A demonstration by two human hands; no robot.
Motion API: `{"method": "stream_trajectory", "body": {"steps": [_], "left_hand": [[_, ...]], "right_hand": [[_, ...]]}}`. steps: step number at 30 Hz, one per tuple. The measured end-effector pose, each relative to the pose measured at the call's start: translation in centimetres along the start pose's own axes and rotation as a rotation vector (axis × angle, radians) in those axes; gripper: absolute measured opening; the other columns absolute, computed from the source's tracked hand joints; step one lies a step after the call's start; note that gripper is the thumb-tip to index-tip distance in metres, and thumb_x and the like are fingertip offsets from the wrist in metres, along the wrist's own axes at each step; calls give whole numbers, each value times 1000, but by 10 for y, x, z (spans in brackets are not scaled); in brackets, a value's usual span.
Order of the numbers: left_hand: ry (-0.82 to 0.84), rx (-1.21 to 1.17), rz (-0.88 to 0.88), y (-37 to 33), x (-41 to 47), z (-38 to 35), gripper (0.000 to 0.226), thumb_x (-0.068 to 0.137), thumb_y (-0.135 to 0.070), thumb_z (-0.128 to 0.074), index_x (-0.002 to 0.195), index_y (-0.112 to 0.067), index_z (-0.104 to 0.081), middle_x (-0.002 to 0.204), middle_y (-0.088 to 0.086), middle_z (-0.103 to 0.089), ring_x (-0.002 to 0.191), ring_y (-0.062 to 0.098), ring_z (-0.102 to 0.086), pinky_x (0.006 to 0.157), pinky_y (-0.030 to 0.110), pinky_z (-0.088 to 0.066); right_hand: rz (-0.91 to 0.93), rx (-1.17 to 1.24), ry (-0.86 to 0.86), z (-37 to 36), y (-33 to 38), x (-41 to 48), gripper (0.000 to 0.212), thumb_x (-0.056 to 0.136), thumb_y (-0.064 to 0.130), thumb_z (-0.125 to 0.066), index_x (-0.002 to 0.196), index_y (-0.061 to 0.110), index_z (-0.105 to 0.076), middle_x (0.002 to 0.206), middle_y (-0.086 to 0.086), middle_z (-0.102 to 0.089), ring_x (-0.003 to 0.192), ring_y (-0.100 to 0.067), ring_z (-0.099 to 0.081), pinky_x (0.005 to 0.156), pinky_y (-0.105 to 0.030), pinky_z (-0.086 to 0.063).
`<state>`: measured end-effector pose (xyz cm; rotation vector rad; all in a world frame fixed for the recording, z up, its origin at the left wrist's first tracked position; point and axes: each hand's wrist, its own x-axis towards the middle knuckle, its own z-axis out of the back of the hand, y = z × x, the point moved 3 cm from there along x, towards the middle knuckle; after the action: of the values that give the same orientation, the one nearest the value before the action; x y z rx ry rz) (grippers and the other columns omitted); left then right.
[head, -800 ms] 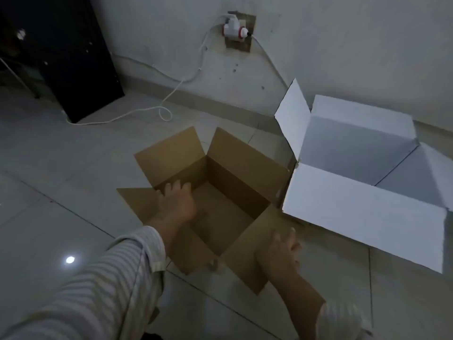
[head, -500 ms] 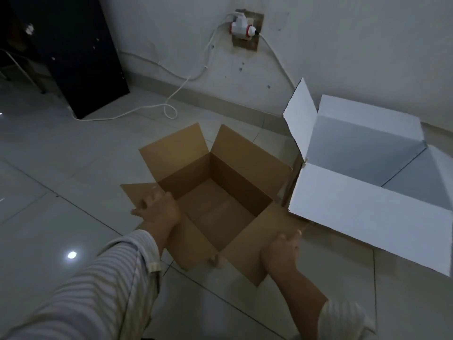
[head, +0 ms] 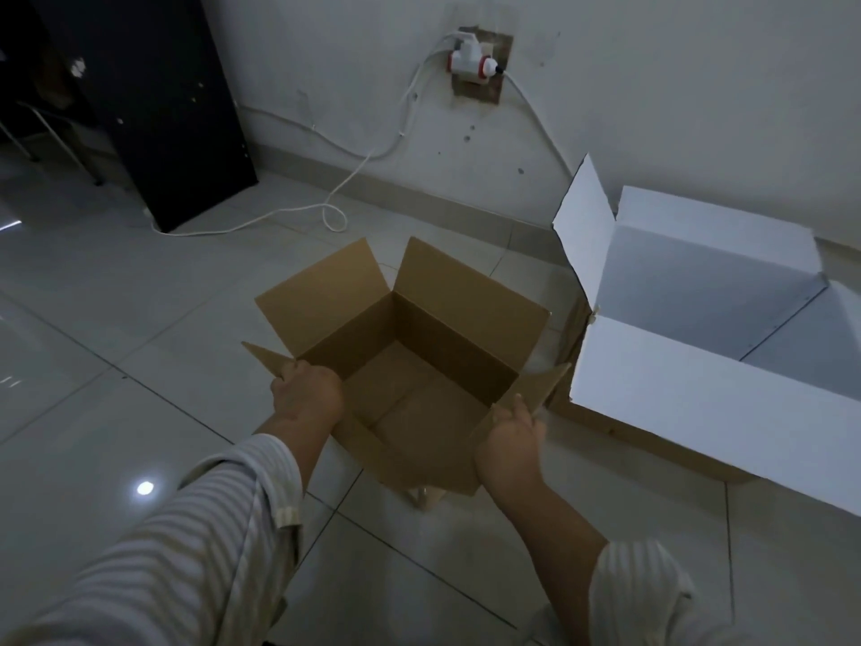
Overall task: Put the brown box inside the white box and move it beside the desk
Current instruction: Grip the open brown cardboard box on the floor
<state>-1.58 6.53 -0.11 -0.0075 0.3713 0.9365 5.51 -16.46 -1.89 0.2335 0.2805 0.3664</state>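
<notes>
An open, empty brown box (head: 419,384) stands on the tiled floor in the middle of the view, all its flaps up. My left hand (head: 307,394) grips its left flap at the near left corner. My right hand (head: 510,440) holds the right flap at the near right corner. Directly to the right, almost touching it, a larger white box (head: 689,394) lies open with its flaps spread and nothing visible inside.
A black desk panel (head: 153,100) stands at the back left against the wall. A white cable (head: 298,212) runs from a wall socket adapter (head: 470,65) down across the floor toward the desk. Thin chair legs (head: 51,132) show at the far left.
My left hand came out of the brown box and took hold of its left flap. My right hand moved up onto the right flap. The box's near flaps have risen.
</notes>
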Motion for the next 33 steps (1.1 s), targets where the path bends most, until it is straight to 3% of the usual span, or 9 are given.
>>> {"method": "stream_trajectory", "body": {"steps": [5, 10, 17, 21, 24, 26, 28, 30, 33], "left_hand": [[51, 30, 44, 1, -3, 14, 33, 90, -15, -49, 120, -13, -62, 135, 11, -52, 126, 28, -44, 106, 38, -39], [61, -103, 155, 12, 5, 44, 50, 92, -26, -50, 140, -14, -41, 149, 14, -36, 139, 36, -27, 113, 58, -17], [-67, -336, 79, 37, 70, 56, 59, 87, -26, -49, 144, -14, -36, 153, 13, -29, 139, 35, -27, 115, 51, -25], [-106, -432, 107, 49, 103, 64, 63, 85, -21, -46, 145, -16, -29, 157, 15, -19, 143, 37, -17, 117, 51, -18], [-29, -506, 156, 52, 126, 61, 57, 87, -25, -44, 142, -12, -33, 147, 19, -36, 133, 39, -35, 111, 50, -30], [-4, -577, 157, 56, 137, 61, 47, 88, -26, -46, 130, -6, -46, 128, 19, -54, 114, 37, -53, 101, 46, -43], [-15, -607, 117, 57, 143, 64, 26, 92, -20, -45, 104, -1, -57, 102, 15, -59, 91, 32, -56, 87, 38, -48], [-43, -579, 89, 55, 148, 68, 20, 95, -16, -44, 87, -2, -56, 91, 15, -56, 81, 30, -52, 74, 37, -44], [-65, -544, 43, 49, 153, 70, 24, 96, -21, -47, 95, -3, -62, 96, 15, -61, 78, 28, -51, 71, 36, -41]], "right_hand": [[85, -54, -12, 16, 19, 11, 45, 93, 7, -47, 138, 7, -44, 152, -10, -34, 143, -26, -24, 113, -35, -22], [46, -38, 3, 25, 19, 29, 34, 95, 11, -47, 129, 10, -51, 145, -14, -39, 126, -32, -42, 105, -36, -36], [14, -32, 9, 32, 29, 45, 41, 97, 8, -44, 138, 11, -42, 156, -15, -20, 134, -36, -32, 109, -40, -35], [-13, 194, -65, 29, 30, 51, 58, 91, 0, -44, 146, 12, -29, 157, -16, -9, 139, -42, -23, 111, -47, -31], [-109, 323, -138, 30, 30, 50, 71, 92, -7, -44, 152, 14, -13, 161, -14, 1, 145, -40, -20, 110, -45, -35], [-184, 449, -152, 30, 30, 51, 75, 91, -5, -47, 152, 14, -9, 157, -17, -20, 138, -39, -36, 103, -45, -43], [-247, 533, -161, 28, 29, 55, 72, 90, 1, -50, 150, 14, -13, 132, -20, -51, 110, -35, -59, 85, -44, -54], [-295, 536, -133, 24, 28, 59, 65, 90, 4, -50, 147, 11, -20, 117, -18, -60, 92, -30, -63, 70, -35, -51], [-304, 480, -69, 22, 28, 62, 53, 91, 6, -49, 141, 10, -32, 113, -14, -61, 87, -25, -61, 61, -28, -46]]}}
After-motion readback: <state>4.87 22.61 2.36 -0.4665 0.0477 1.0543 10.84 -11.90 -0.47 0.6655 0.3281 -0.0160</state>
